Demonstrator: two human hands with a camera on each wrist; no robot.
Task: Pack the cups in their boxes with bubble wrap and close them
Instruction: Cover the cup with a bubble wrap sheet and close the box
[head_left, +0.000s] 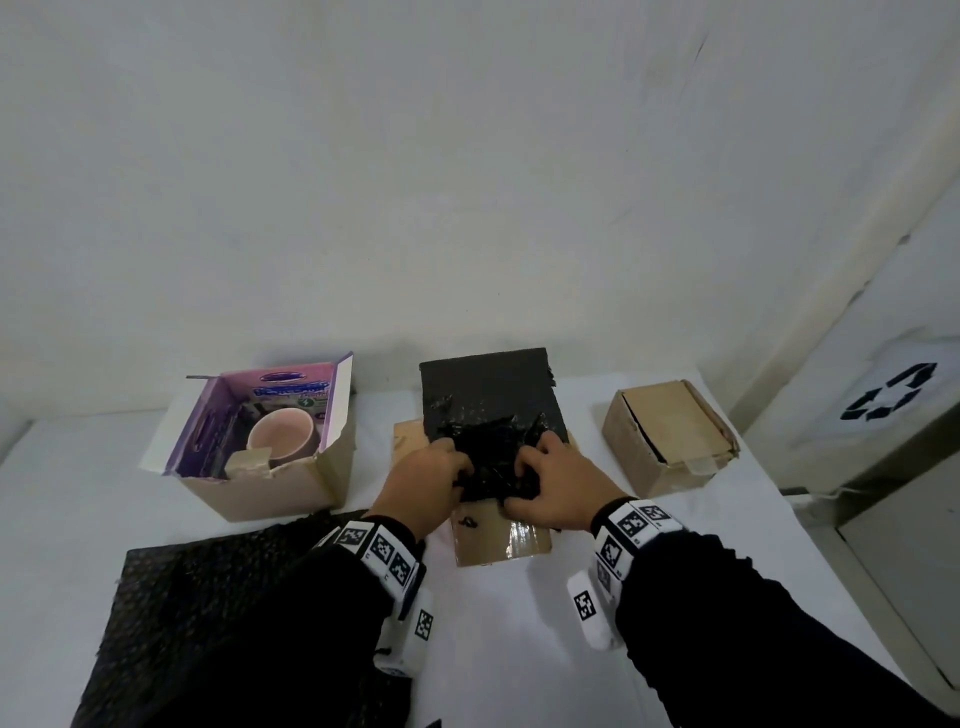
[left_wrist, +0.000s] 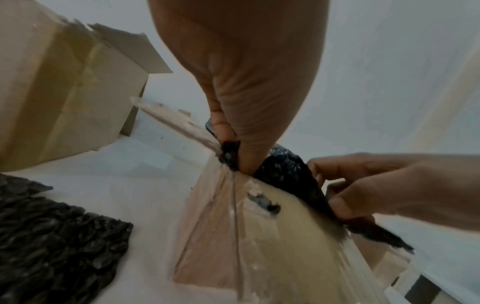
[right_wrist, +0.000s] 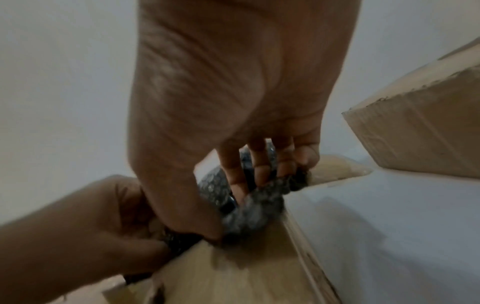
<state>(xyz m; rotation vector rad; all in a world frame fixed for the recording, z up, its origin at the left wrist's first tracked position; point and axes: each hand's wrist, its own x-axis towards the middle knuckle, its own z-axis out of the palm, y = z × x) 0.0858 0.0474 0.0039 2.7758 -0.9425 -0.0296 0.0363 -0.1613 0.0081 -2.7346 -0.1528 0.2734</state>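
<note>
Tucking the black bubble wrap (head_left: 493, 457) down into the middle box (head_left: 501, 540) is the step in hand, as I judge it; the left hand (head_left: 421, 480) pinches a bunched edge of wrap between thumb and fingers (left_wrist: 249, 156), while the right hand (head_left: 563, 491) curls its fingers (right_wrist: 262, 170) round the opposite fold. Working both sides inward evenly should keep the padding from springing back out; the far flap, lined black, stands up behind. Counted: three boxes on the white surface (head_left: 675, 545), namely the open purple-lined box (head_left: 270, 467) at left, the middle one, and a closed box (head_left: 670, 436) at right; one pink cup (head_left: 283, 434) visible, upright inside the left box; one spare sheet (head_left: 208, 597) of wrap near the left sleeve.
</note>
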